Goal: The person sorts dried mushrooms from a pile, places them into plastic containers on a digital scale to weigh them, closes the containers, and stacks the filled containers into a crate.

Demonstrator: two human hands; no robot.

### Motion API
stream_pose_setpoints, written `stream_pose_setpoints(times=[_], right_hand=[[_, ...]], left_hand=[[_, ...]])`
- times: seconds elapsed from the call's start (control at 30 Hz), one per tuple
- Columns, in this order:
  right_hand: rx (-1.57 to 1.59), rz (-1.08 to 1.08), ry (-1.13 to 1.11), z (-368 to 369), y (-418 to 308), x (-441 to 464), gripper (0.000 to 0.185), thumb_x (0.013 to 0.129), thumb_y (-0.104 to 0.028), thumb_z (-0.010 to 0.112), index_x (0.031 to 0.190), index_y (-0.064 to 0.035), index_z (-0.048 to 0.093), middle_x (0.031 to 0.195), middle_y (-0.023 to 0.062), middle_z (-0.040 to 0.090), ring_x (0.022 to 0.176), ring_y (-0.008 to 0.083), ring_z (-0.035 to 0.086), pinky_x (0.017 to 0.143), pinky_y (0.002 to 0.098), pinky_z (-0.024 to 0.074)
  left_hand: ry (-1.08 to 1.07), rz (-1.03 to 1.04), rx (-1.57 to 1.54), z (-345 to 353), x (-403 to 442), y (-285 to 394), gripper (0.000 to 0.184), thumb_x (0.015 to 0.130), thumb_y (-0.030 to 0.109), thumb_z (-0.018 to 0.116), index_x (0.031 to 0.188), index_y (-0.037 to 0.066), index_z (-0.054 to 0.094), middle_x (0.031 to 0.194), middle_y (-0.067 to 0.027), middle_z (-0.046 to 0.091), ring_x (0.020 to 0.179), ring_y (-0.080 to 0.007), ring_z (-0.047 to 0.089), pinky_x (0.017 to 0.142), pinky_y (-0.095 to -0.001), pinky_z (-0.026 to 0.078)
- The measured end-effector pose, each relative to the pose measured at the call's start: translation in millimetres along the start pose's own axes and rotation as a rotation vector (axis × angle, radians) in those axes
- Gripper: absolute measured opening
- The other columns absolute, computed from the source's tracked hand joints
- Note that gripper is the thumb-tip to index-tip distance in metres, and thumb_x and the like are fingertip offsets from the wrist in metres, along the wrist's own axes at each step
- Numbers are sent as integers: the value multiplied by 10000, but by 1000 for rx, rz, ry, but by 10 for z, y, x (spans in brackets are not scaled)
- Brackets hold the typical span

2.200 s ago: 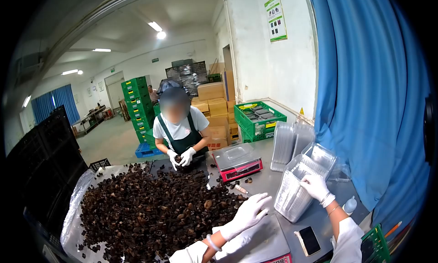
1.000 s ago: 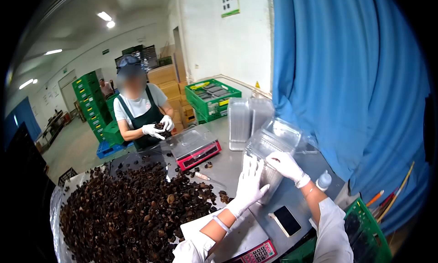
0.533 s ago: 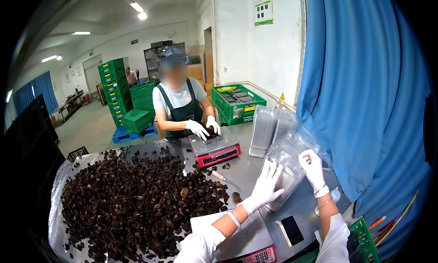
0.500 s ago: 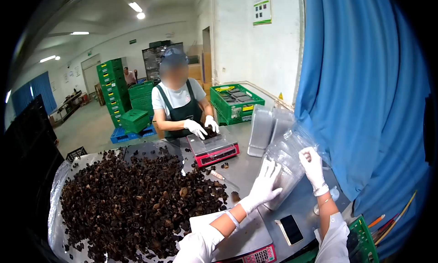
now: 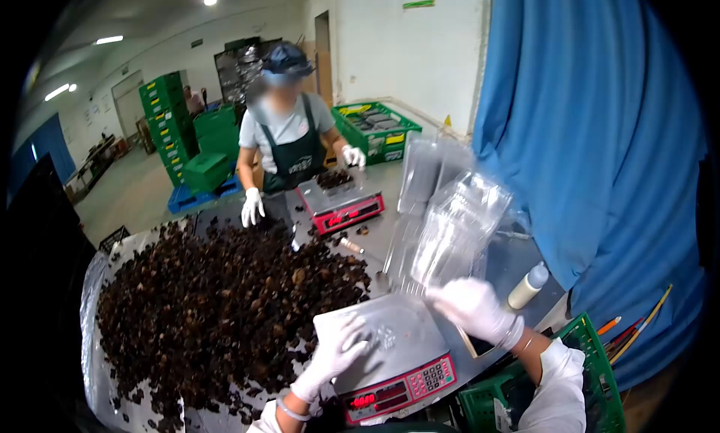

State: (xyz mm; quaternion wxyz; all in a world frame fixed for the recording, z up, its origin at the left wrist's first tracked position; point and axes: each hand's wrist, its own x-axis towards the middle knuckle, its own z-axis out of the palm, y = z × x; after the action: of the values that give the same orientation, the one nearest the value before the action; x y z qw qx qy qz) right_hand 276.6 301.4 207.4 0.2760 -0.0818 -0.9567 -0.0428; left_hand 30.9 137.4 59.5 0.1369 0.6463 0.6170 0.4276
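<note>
My left hand (image 5: 335,352), in a white glove, is at the left edge of the near scale (image 5: 390,332), fingers slightly curled and thumb apart, with nothing visible in it. My right hand (image 5: 476,311), also gloved and blurred, is beside the scale's upper right corner. Its fingertips meet the lower end of the clear plastic trays (image 5: 457,234); whether they grip one is unclear. Beneath that hand a phone (image 5: 478,348) is mostly hidden. Left of the scale spreads a large heap of dark, crinkled dried pieces (image 5: 232,313), resembling wood ear fungus.
Across the table a co-worker (image 5: 289,136) in a green apron stands behind a second red scale (image 5: 346,214) bearing dark pieces. A white bottle (image 5: 528,286) stands right of the trays. Green crates (image 5: 379,133) are at the back; a blue curtain (image 5: 592,148) hangs right.
Both my hands have drawn back from the clear trays toward the near scale, the left one moving left. The trays lie spread apart. The co-worker's hands have parted from the far scale's load.
</note>
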Motion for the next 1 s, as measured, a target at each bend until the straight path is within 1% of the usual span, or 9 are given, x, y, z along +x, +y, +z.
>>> stream_pose_setpoints(times=[0.2,0.3,0.37,0.5,0.7,0.77,0.83,0.9,1.0], right_hand=[[240,-49,-418,970,-517,-580,91,809,-146,597,890,-106,586,747,67,565,696,271,613,592,376,495],[245,15,-652,1064,-719,-669,257,782,-229,682,973,-89,583,834,84,595,799,285,622,654,388,497],[269,53,-633,976,-939,-512,404,758,-275,722,1085,-85,580,891,91,610,849,290,618,689,383,498],[370,236,-461,960,-1445,-282,330,776,-239,722,1035,-57,627,851,93,605,812,287,606,684,385,490],[828,441,-517,1826,-2398,-48,172,854,-145,673,987,-36,678,905,133,671,826,271,666,750,322,517],[933,434,-427,2372,-2611,-102,188,871,-158,655,1006,-28,671,926,137,678,836,274,672,770,326,523],[918,557,-347,2795,-2877,-156,235,854,-187,663,1039,-42,661,974,120,670,889,274,659,802,329,519],[520,247,-187,3034,-3060,-122,280,817,-152,693,1075,-55,647,985,114,643,908,272,642,816,297,511],[548,289,-243,3265,-3107,-255,277,778,-144,716,1037,-70,649,956,97,617,870,274,614,783,322,505]], left_hand=[[457,-412,11,-876,-1329,-209,370,848,94,632,1209,19,597,1257,-159,584,1202,-298,536,1017,-355,409],[612,-600,61,-1246,-2109,-259,359,857,49,613,1214,18,593,1260,-142,588,1184,-251,550,1002,-324,419],[687,-751,122,-1433,-2615,-206,339,896,45,585,1234,8,580,1257,-107,597,1151,-193,562,978,-308,431],[849,-991,58,-1406,-3677,-465,310,910,65,587,1213,-1,593,1188,-109,633,1068,-193,591,944,-309,441],[674,-923,161,-1233,-3817,-555,185,876,115,644,1038,40,690,982,-115,680,902,-229,637,820,-309,488],[556,-761,125,-1165,-3615,-568,193,852,123,661,1032,65,701,977,-105,681,900,-244,638,813,-329,497],[411,-600,275,-995,-3573,-762,232,821,146,687,1046,90,700,972,-98,679,911,-265,636,828,-356,501],[268,-376,342,-910,-3410,-886,331,795,159,703,1120,107,667,1046,-90,663,960,-282,616,853,-372,495],[76,-331,385,-801,-3311,-1032,444,782,131,685,1218,102,600,1135,-102,612,1027,-294,578,883,-380,475]])
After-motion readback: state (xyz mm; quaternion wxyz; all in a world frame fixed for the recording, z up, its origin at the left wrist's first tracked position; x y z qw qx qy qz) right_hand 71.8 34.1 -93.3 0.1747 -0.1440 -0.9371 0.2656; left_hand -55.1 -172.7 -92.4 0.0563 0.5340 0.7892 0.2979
